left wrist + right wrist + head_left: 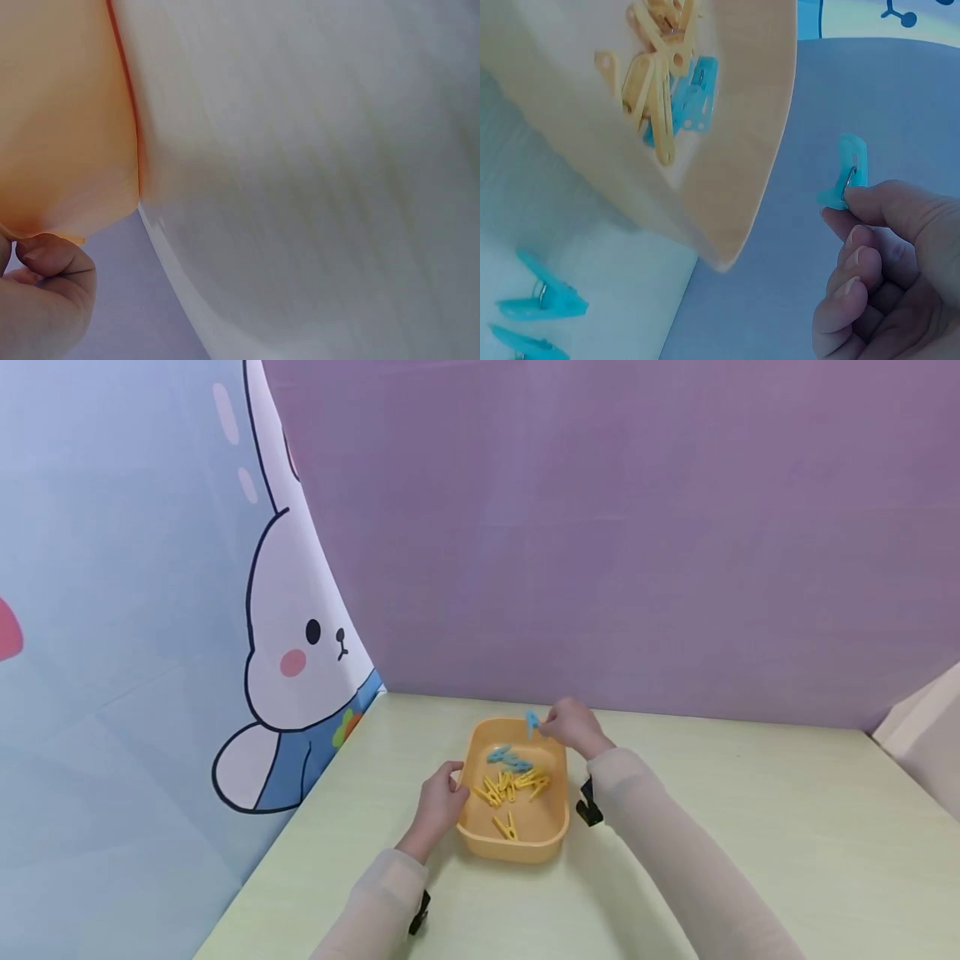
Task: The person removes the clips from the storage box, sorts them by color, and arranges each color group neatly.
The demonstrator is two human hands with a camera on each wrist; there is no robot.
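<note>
A yellow-orange plastic basin [513, 852] stands on the table, and my left hand [441, 800] grips its left rim between thumb and fingers. In the left wrist view, the hand [56, 292] shows curled at the rim. Over the basin's far right corner, my right hand [576, 728] pinches a blue clothespin [532, 723] between thumb and index finger; the right wrist view shows its wire spring. Inside the basin lie several yellow clothespins [507, 787], with a few blue clothespins [516, 763] behind them.
Two more blue clothespins [544, 292] lie on the table outside the basin in the right wrist view; the right arm hides that spot from the head view. A purple backdrop [600, 543] rises behind the table [750, 827], and a rabbit-print cloth [135, 735] hangs at left.
</note>
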